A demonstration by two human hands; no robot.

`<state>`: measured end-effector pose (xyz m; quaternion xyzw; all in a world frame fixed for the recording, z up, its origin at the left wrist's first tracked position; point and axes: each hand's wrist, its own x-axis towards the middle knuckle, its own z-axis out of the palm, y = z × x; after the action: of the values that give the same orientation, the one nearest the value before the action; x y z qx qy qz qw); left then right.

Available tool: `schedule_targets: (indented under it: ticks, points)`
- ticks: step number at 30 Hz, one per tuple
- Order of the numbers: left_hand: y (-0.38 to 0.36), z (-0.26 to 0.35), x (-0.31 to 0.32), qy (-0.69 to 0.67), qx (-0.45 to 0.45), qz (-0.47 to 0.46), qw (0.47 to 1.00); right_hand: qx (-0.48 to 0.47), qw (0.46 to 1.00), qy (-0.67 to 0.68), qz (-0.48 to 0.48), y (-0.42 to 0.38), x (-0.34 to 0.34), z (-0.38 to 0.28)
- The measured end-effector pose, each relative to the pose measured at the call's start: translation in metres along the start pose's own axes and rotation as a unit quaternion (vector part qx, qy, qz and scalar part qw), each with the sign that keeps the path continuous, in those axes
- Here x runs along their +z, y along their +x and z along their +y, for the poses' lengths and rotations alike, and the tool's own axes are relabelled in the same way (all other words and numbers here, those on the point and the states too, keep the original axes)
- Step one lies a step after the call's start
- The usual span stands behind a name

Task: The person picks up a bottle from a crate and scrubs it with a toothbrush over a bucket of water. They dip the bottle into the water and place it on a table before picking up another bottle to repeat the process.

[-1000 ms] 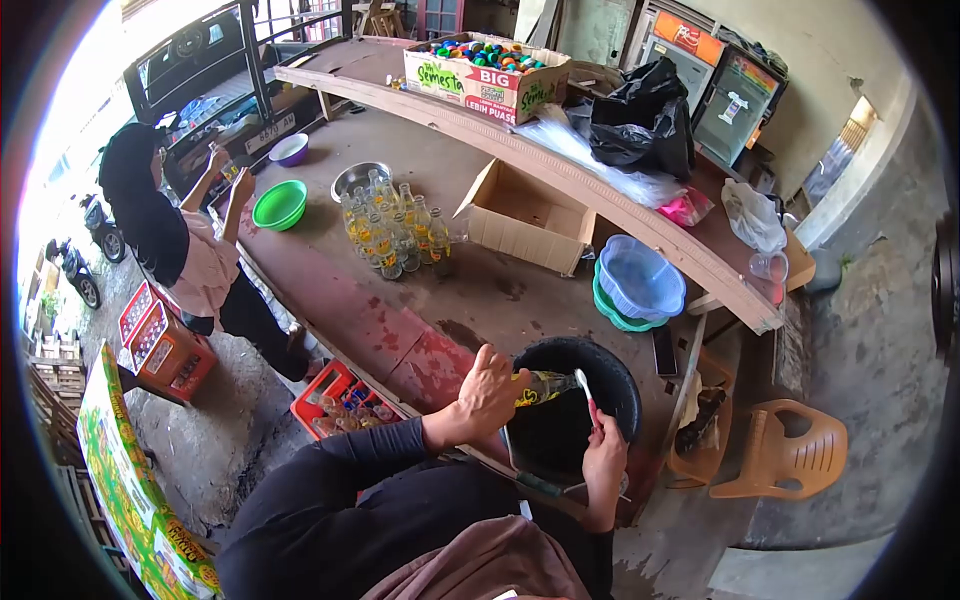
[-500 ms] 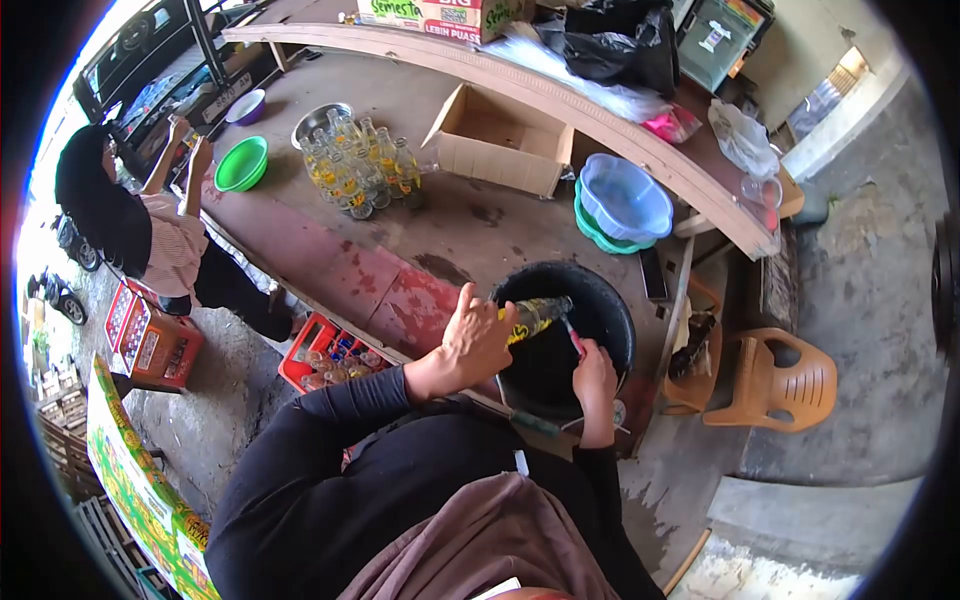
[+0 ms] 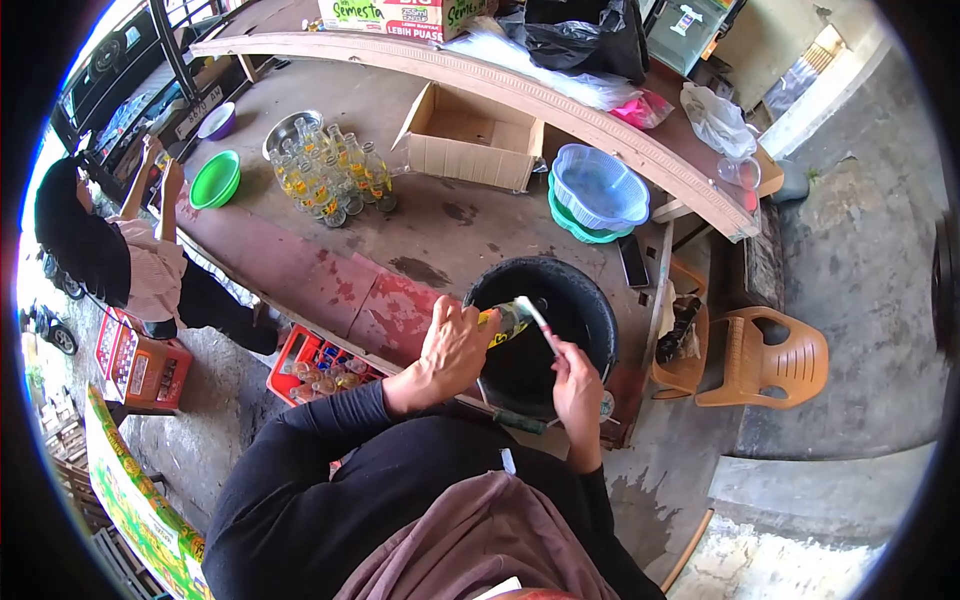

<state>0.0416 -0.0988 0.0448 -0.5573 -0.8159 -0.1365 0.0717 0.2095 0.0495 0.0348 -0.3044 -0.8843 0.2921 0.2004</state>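
Observation:
My left hand [image 3: 448,345] is wrapped round a glass bottle [image 3: 510,326] with yellow markings, tilted over a black bucket [image 3: 603,320]. In my right hand [image 3: 577,392] is a thin brush [image 3: 541,322] with a pinkish handle and a pale head. The brush head overlaps the bottle's mouth end in this view. Dark liquid or shadow fills the bucket, which stands at the table's near edge. Farther back on the table, several similar glass bottles [image 3: 335,180] stand grouped beside a metal bowl [image 3: 291,128].
A green basin [image 3: 215,180], an open cardboard box [image 3: 468,160], blue basin [image 3: 599,186] and a phone [image 3: 632,261] lie on the table. A red crate [image 3: 290,370] of bottles is below left. Another person [image 3: 145,255] works at left. Plastic chairs [image 3: 765,357] stand right.
The brush has been lifted and tilted, its head now across the bottle's mouth end. My left hand still holds the bottle. The whole view has shifted slightly.

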Motion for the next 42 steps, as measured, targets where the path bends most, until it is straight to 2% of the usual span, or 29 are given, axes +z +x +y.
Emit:
schedule_targets:
  ticks: [2,8,10,11,12,14,16,18,19,20,22,23,26,27,28,30,31,32,34,36,38,40,42]
  points:
    - [0.001,-0.001,0.001,0.012,0.022,0.007,1.000,0.063,0.994,-0.088,0.022,0.006,0.005,0.026]
    - [0.004,-0.008,-0.002,0.012,0.032,0.007,0.999,-0.017,0.999,-0.029,0.012,0.006,-0.005,-0.004]
    - [0.003,-0.015,-0.007,0.000,0.028,0.003,1.000,0.054,0.996,-0.031,0.059,0.010,-0.001,0.010]
    - [0.004,-0.020,-0.009,-0.033,0.019,-0.010,0.999,0.114,0.993,-0.002,0.042,0.014,-0.005,0.017]
    - [0.004,-0.024,-0.011,-0.066,0.011,-0.023,0.997,0.127,0.985,0.087,0.079,0.018,0.003,0.039]
    - [0.007,-0.027,-0.013,-0.076,-0.001,-0.019,0.997,0.113,0.972,0.160,0.133,0.027,0.003,0.048]
    - [0.014,-0.027,-0.017,-0.125,0.045,0.025,0.991,0.090,0.942,0.265,0.185,0.040,0.010,0.053]
    - [0.024,-0.020,-0.014,-0.153,0.059,0.024,0.986,0.215,0.865,0.442,0.106,0.043,-0.009,0.041]
    - [0.029,-0.014,-0.010,-0.183,0.062,0.022,0.981,0.166,0.821,0.536,0.107,0.045,-0.010,0.044]
    - [0.035,-0.009,-0.004,-0.214,0.068,0.021,0.974,0.133,0.787,0.583,0.148,0.050,-0.006,0.052]
    - [0.043,0.000,0.011,-0.244,0.081,0.024,0.966,0.087,0.775,0.611,0.137,0.053,-0.023,0.037]
    - [0.049,0.002,0.019,-0.272,0.101,0.027,0.957,0.113,0.763,0.617,0.158,0.056,-0.026,0.037]
    - [0.062,0.009,0.052,-0.266,0.094,-0.017,0.959,0.083,0.807,0.567,0.142,0.054,-0.030,0.033]
    - [0.064,0.009,0.061,-0.262,0.097,-0.022,0.960,0.078,0.834,0.521,0.163,0.054,-0.024,0.024]
    - [0.067,0.010,0.077,-0.240,0.092,-0.031,0.966,0.088,0.853,0.497,0.134,0.047,-0.028,0.010]
    - [0.074,0.007,0.100,-0.209,0.079,-0.117,0.968,-0.011,0.919,0.344,0.194,0.050,0.007,0.023]
    - [0.074,0.007,0.099,-0.191,0.067,-0.136,0.970,0.033,0.933,0.324,0.151,0.046,0.006,0.012]
    - [0.073,0.007,0.100,-0.193,0.071,-0.135,0.969,0.010,0.946,0.278,0.169,0.046,0.020,0.019]
    - [0.072,0.003,0.106,-0.150,0.050,-0.158,0.975,0.027,0.974,0.186,0.129,0.040,0.020,0.011]
    - [0.069,0.002,0.121,-0.132,0.042,-0.163,0.977,0.026,0.977,0.169,0.124,0.037,0.031,0.014]
    - [0.066,-0.004,0.157,-0.054,0.051,-0.130,0.989,0.021,0.979,0.176,0.103,0.034,0.036,0.017]
    - [0.066,-0.005,0.158,-0.029,0.048,-0.157,0.986,0.032,0.983,0.161,0.083,0.032,0.037,0.021]
    - [0.065,-0.005,0.151,-0.165,0.066,-0.124,0.976,0.053,0.986,0.138,0.079,0.030,0.039,0.025]
